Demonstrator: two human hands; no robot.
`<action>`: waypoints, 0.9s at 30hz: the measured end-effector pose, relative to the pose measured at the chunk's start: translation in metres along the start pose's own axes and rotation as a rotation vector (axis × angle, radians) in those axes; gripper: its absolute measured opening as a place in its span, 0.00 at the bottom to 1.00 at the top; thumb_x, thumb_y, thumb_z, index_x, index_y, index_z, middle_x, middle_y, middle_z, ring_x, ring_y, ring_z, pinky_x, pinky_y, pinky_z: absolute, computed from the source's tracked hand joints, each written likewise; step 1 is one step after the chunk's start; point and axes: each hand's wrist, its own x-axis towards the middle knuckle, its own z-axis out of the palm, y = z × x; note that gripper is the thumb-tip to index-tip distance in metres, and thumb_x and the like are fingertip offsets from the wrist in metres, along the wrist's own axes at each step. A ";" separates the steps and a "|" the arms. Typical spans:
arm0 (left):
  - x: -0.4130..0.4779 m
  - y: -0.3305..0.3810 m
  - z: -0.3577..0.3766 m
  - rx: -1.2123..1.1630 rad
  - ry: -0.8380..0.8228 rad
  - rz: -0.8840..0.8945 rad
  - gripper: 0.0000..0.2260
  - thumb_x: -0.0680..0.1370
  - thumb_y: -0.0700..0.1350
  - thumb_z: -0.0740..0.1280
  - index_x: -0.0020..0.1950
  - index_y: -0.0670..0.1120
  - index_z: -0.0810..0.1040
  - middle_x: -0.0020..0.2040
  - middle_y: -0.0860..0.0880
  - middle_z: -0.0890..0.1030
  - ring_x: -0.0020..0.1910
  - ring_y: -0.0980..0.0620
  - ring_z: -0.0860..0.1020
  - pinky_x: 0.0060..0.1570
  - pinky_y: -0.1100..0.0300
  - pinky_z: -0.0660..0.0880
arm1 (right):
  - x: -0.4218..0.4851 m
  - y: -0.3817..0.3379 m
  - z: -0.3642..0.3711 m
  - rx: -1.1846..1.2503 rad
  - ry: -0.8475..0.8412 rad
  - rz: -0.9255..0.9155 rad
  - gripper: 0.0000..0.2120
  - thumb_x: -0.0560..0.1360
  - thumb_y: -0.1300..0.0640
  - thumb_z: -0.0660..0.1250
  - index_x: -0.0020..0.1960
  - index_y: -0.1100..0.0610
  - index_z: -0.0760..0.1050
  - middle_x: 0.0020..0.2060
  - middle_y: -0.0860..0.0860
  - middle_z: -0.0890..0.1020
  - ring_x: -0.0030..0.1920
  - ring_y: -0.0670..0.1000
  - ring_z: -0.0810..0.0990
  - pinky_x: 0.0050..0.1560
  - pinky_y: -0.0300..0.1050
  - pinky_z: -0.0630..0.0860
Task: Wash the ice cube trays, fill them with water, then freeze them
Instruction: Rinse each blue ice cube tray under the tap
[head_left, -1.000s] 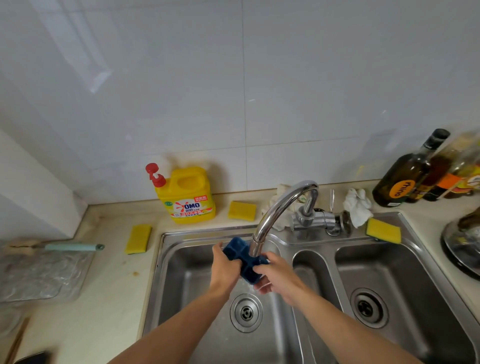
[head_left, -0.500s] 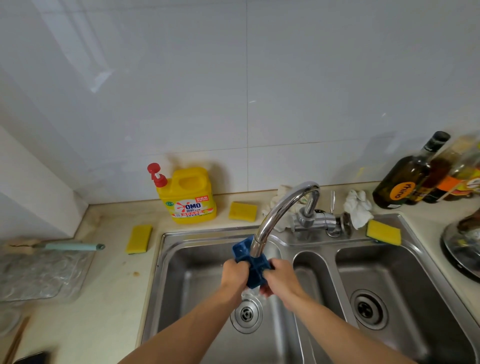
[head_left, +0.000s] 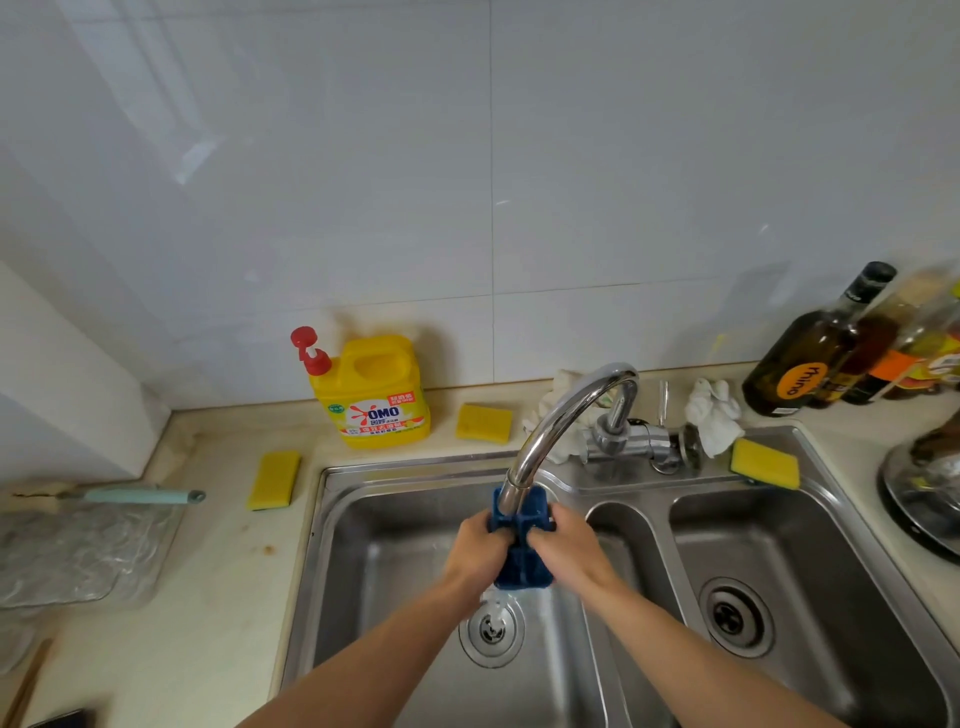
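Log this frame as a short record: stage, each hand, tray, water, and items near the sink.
stage: washing; filling and freezing not yet done
left hand: grips tray's left side
right hand: grips tray's right side
tray: blue, held under the faucet spout, above the left basin
water: runs off tray's near end toward the drain
nearby: yellow detergent jug; three yellow sponges; bottles at far right
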 end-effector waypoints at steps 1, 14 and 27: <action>-0.001 0.001 0.001 -0.012 -0.007 0.008 0.09 0.79 0.37 0.63 0.54 0.46 0.80 0.48 0.45 0.86 0.50 0.48 0.84 0.53 0.53 0.81 | 0.001 -0.001 0.001 -0.035 0.010 -0.012 0.07 0.74 0.60 0.64 0.51 0.55 0.76 0.45 0.52 0.83 0.46 0.51 0.82 0.44 0.47 0.79; -0.006 -0.002 -0.007 -0.222 -0.078 -0.087 0.13 0.79 0.30 0.57 0.57 0.37 0.78 0.48 0.35 0.85 0.46 0.39 0.85 0.48 0.45 0.83 | 0.004 -0.002 0.012 0.094 0.052 0.015 0.04 0.77 0.60 0.65 0.52 0.56 0.75 0.45 0.54 0.83 0.45 0.52 0.84 0.37 0.45 0.81; 0.006 -0.011 -0.032 0.123 0.007 0.059 0.10 0.79 0.36 0.63 0.51 0.46 0.83 0.44 0.45 0.86 0.41 0.50 0.83 0.38 0.62 0.78 | 0.004 -0.007 -0.006 0.248 0.023 -0.072 0.14 0.79 0.64 0.64 0.58 0.47 0.74 0.53 0.53 0.82 0.44 0.51 0.86 0.37 0.41 0.81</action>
